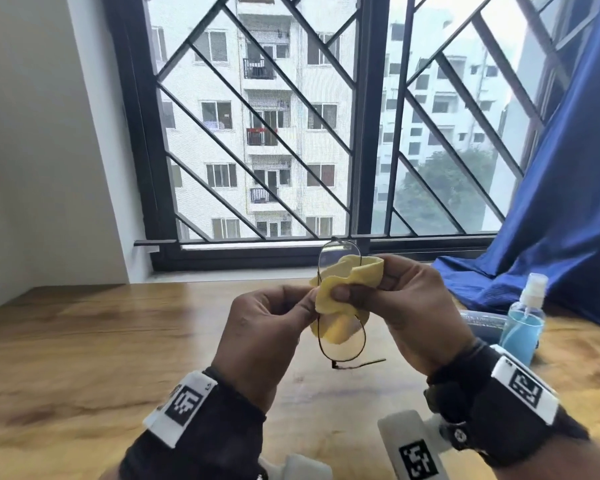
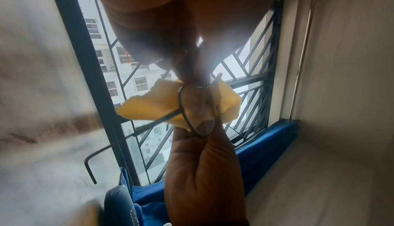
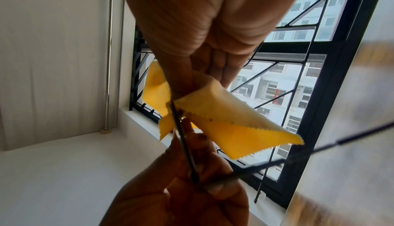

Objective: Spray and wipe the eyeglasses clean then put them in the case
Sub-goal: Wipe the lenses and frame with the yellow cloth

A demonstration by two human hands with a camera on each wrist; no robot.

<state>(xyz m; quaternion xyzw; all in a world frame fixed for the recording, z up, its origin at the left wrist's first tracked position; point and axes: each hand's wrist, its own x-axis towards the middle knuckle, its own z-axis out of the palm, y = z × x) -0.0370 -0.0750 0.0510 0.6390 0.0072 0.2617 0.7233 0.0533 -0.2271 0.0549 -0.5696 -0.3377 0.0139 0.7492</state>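
Eyeglasses [image 1: 340,323] stand on end above the table's middle, long axis vertical — left hand [image 1: 267,337] pinches the frame near the bridge, right hand [image 1: 409,313] pinches the yellow cloth [image 1: 329,299] around the frame just beside it.

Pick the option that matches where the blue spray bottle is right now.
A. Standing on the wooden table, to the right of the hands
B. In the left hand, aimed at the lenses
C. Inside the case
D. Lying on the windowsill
A: the spray bottle stands upright on the wooden table, untouched, while the right hand pinches the yellow cloth on the eyeglasses held by the left hand.
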